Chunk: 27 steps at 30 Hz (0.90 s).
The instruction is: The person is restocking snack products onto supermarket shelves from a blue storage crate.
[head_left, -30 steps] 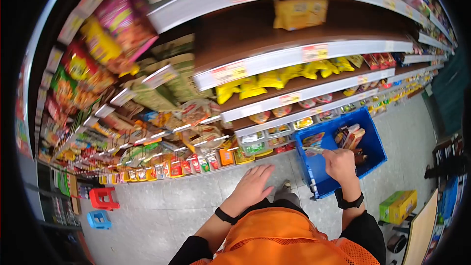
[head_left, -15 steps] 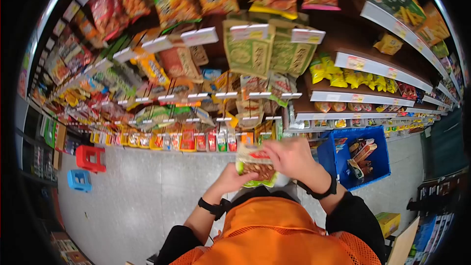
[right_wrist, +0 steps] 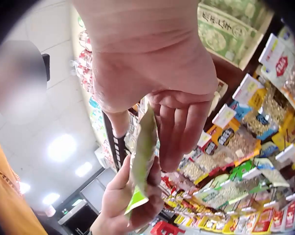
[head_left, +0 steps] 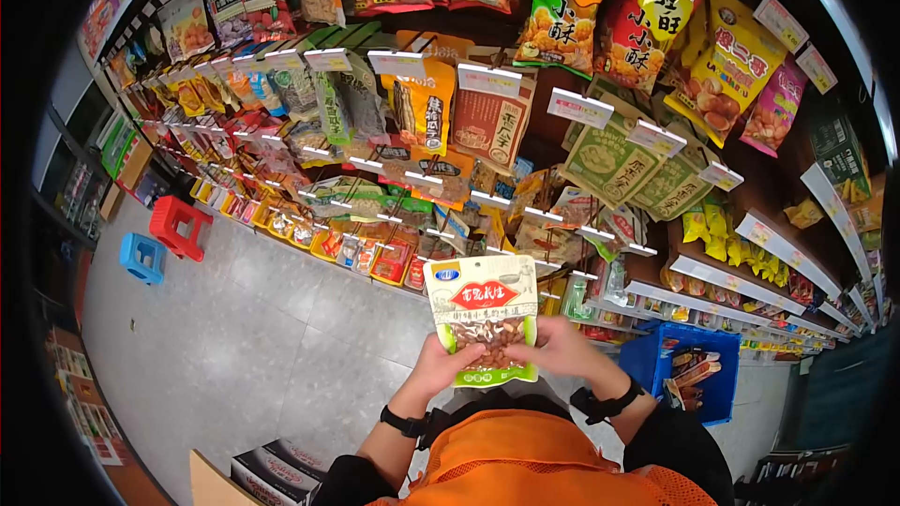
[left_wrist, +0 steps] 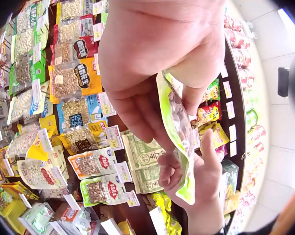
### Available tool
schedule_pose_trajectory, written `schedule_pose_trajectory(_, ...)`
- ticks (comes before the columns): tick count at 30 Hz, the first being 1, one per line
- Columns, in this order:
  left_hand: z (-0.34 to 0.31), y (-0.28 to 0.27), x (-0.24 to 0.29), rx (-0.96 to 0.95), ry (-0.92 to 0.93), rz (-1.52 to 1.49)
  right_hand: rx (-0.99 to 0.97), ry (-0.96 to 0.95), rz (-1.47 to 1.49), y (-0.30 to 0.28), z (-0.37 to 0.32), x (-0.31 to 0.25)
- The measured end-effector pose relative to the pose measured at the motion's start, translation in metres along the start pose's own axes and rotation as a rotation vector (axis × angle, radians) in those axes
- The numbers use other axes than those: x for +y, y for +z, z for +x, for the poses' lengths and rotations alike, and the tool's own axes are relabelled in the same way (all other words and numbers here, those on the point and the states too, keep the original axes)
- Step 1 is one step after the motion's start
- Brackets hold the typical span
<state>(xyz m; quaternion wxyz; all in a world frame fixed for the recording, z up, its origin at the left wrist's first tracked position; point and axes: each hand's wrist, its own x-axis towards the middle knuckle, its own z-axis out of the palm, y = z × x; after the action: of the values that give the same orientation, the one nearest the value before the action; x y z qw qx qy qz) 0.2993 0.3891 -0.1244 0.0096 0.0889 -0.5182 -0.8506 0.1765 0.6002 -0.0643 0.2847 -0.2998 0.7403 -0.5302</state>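
Note:
Upright before the orange vest, a bag of peanuts faces the head camera, with a pale top, a red label, a window onto brown nuts and a green bottom. My left hand grips its lower left side, thumb over the front. On the lower right side my right hand pinches it the same way, its thumb across the window. Both wrist views show the bag edge-on, fingers behind it. A similar green-edged bag hangs on the rack in the left wrist view.
Racks of hanging snack bags with price tags curve across the front. At the right, a blue crate on the floor holds several packages. Red and blue stools stand at the left, and a dark carton at the lower left.
The right hand came out of the blue crate with the peanut bag, and the left hand joined it. The bag has turned upright, face to view. The head view swung left along the racks.

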Motion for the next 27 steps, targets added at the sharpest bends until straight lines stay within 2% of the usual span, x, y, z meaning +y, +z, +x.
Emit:
schedule_pose_trajectory(1, 0.000, -0.004, -0.008, 0.019, 0.000, 0.045, -0.151, 0.076, 0.170, 0.008, 0.003, 0.004)
schedule_pose_trajectory(5, -0.001, -0.008, -0.017, 0.117, -0.036, 0.098, -0.131, 0.030, 0.220, 0.018, 0.013, 0.035)
schedule_pose_trajectory(8, 0.001, -0.005, -0.009, 0.153, 0.009, 0.119, -0.128, 0.034, 0.260, 0.013, 0.017, 0.032)
schedule_pose_trajectory(13, 0.023, 0.003, -0.009, 0.068, 0.024, 0.210, -0.174, 0.010, 0.074, -0.017, 0.020, 0.056)
schedule_pose_trajectory(16, 0.046, 0.026, -0.010, 0.018, 0.009, 0.285, -0.091, -0.045, 0.030, -0.039, 0.013, 0.073)
schedule_pose_trajectory(18, 0.069, 0.036, -0.029, -0.037, -0.030, 0.366, -0.058, -0.016, 0.048, -0.056, 0.002, 0.090)
schedule_pose_trajectory(23, 0.127, 0.059, -0.102, -0.192, -0.172, 0.574, 0.050, 0.154, 0.019, -0.097, -0.017, 0.185)
schedule_pose_trajectory(24, 0.137, 0.068, -0.113, -0.205, -0.191, 0.580, 0.093, 0.194, 0.053, -0.103, -0.025, 0.199)
schedule_pose_trajectory(27, 0.170, 0.091, -0.148, -0.225, -0.400, 0.484, 0.136, 0.323, 0.195, -0.128, -0.039, 0.222)
